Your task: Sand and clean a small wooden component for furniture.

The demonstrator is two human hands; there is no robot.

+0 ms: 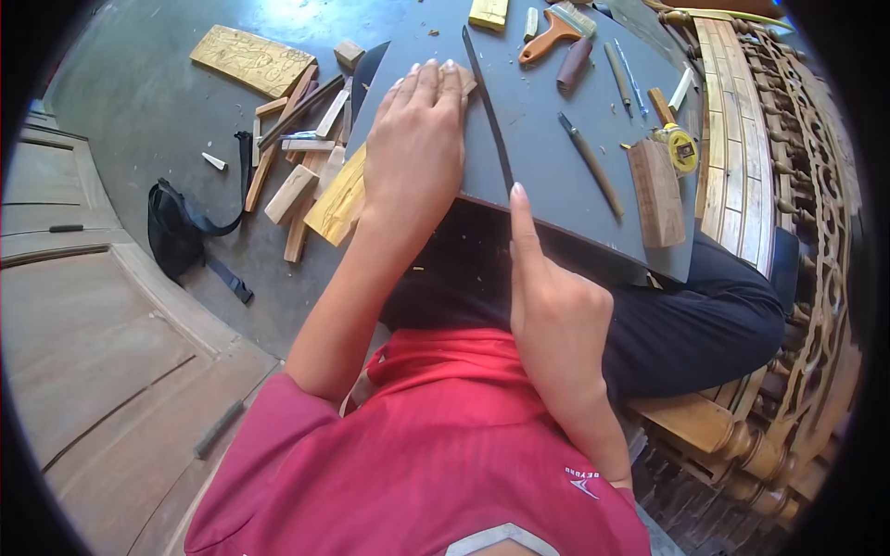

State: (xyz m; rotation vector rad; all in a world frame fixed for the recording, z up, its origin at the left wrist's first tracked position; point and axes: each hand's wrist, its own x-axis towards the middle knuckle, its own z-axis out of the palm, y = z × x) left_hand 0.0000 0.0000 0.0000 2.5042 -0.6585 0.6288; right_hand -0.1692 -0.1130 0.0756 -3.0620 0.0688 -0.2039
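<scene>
My left hand (417, 130) presses down, fingers together, on a small wooden block (471, 83) at the left side of the grey tabletop (547, 139). Most of the block is hidden under the hand; only a pale end shows past the fingertips. My right hand (561, 301), at the near edge of the table, is closed around the near end of a long, thin dark blade (487, 97). Its index finger stretches forward along the blade. The blade lies just right of the block, pointing away from me. Whether it is a saw or a file cannot be made out, and its grip is hidden.
On the tabletop lie an orange-handled brush (549, 39), a maroon cylinder (575, 63), a chisel-like tool (591, 165), a yellow tape measure (681, 148) and a brown wood block (656, 195). Wood offcuts (292, 193), a carved board (252, 60) and a black bag (176, 227) are on the floor.
</scene>
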